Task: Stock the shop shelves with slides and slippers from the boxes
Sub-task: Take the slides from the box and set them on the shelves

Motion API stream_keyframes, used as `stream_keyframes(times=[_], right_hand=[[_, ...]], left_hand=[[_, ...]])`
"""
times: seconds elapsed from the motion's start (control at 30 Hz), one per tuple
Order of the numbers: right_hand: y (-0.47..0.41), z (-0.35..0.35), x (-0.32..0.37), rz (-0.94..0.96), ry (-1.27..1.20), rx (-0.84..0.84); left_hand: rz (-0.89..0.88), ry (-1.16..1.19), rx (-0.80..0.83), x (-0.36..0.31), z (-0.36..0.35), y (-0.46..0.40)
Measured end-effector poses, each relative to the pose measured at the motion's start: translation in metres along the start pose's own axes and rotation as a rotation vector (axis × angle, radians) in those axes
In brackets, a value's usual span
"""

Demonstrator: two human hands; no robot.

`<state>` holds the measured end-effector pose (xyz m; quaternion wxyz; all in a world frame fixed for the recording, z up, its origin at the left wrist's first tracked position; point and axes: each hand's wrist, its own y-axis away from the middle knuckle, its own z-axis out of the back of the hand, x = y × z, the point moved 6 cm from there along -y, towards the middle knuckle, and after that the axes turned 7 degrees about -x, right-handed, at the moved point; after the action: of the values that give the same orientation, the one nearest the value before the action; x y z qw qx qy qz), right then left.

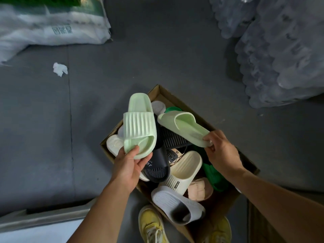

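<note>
**Pale green pair held over the box**

Left hand point(128, 165): grip closed on the heel of a pale green slide point(139, 125), thumb on the footbed, toe pointing away. Right hand point(221, 151): grip pinches the heel end of the matching pale green slide point(184, 128), turned on its side. Both are held above the cardboard box point(249, 162), apart from each other. Inside the box: black slide point(157, 168), cream slide point(184, 170), grey slide point(175, 204), green slide point(214, 176), loosely piled. Yellow shoes point(151, 223) stand at the box's near edge. Crumpled paper point(60, 69) lies on the floor, well left of the box.
</note>
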<state>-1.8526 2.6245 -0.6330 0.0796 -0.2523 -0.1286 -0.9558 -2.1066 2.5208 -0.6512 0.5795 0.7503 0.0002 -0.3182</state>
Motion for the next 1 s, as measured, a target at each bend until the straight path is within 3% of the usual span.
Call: stream_keyframes(times=[0.27, 0.43, 0.6, 0.8, 1.0], right_hand=[[0.03, -0.005, -0.027, -0.048, 0.046, 0.145], [0.043, -0.036, -0.039, -0.165, 0.115, 0.379], [0.03, -0.065, -0.037, -0.47, -0.244, 0.443], [0.001, -0.097, -0.016, -0.881, -0.736, 0.257], [-0.018, -0.104, -0.001, -1.114, -0.971, 0.204]], left_hand=[[0.035, -0.02, -0.011, 0.029, 0.009, 0.011], [0.043, -0.027, -0.004, 0.041, 0.017, 0.009], [0.056, -0.027, -0.012, 0.05, 0.025, 0.0], [0.08, -0.044, -0.028, 0.055, 0.035, -0.013], [0.061, -0.074, 0.011, 0.045, 0.036, -0.015]])
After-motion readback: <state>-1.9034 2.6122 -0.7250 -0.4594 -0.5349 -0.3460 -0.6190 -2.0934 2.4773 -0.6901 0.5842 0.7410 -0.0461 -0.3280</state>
